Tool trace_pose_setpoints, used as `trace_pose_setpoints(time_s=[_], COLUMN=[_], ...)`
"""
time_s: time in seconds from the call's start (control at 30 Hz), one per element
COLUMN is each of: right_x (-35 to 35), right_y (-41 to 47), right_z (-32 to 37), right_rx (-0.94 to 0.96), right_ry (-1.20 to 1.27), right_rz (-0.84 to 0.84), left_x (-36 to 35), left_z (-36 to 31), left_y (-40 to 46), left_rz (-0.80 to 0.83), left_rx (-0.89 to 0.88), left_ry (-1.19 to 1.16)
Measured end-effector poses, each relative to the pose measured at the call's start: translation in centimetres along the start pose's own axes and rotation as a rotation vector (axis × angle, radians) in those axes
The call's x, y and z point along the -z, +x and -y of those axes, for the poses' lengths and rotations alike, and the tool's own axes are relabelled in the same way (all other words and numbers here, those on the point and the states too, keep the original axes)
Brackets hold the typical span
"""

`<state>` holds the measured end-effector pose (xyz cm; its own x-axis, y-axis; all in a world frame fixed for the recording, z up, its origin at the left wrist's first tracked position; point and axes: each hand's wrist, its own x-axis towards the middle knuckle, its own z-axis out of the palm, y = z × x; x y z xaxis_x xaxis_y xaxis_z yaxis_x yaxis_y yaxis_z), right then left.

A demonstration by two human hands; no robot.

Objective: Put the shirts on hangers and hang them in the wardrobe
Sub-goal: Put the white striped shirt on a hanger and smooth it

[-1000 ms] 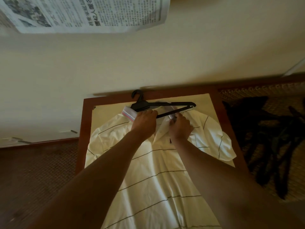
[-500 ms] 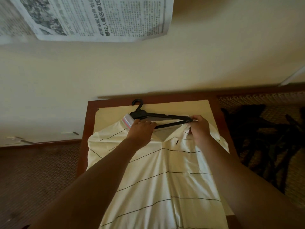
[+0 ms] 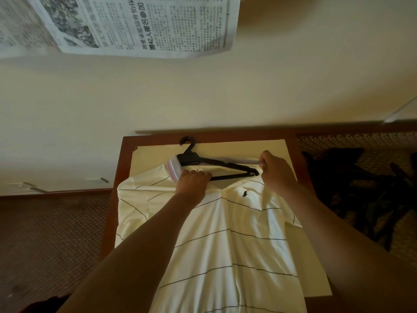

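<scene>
Two hands apart, left hand [image 3: 192, 182] and right hand [image 3: 276, 171] gripping shirt [image 3: 216, 240] collar (hanger [image 3: 216, 164] between).

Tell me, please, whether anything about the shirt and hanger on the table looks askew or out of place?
The black hanger lies tilted at the striped shirt's neck opening, hook toward the wall, its right arm exposed rather than inside the shoulder. The left hand holds the collar while the right hand pinches the collar near the hanger's tip. Otherwise nothing stands out.

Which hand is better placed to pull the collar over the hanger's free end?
Probably the right hand: it pinches the cream striped polo shirt's collar right beside the black plastic hanger's exposed end.
</scene>
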<state>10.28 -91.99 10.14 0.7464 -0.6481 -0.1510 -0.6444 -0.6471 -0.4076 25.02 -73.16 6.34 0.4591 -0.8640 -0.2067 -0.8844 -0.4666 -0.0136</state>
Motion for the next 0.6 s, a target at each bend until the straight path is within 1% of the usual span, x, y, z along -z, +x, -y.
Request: trace_pose_setpoints(time_s=[0.13,0.27,0.37,0.47,0.53,0.6], right_x=[0.4,0.9,0.9,0.3,-0.3,-1.0], right_y=[-0.2,-0.1,0.1,1.1,1.8,2.2], right_z=[1.1,2.7,4.5,6.4,7.0,7.3], right_rx=[0.035,0.042,0.13,0.173,0.13,0.062], right_ry=[-0.081,-0.147,-0.187,-0.018,0.116,0.223], right_rz=[-0.008,-0.019,-0.064,-0.104,-0.12,-0.087], left_x=[-0.1,0.4,0.6,0.6,0.6,0.4], left_z=[-0.5,-0.8,-1.6,-2.9,-2.9,-1.7], left_y=[0.1,0.9,1.9,2.7,3.2,3.2], left_rz=[0.027,0.019,0.041,0.026,-0.015,-0.059], left_rx=[0.012,0.01,-0.045,-0.056,-0.029,-0.018], left_ry=[0.011,0.015,0.095,0.097,0.034,-0.036])
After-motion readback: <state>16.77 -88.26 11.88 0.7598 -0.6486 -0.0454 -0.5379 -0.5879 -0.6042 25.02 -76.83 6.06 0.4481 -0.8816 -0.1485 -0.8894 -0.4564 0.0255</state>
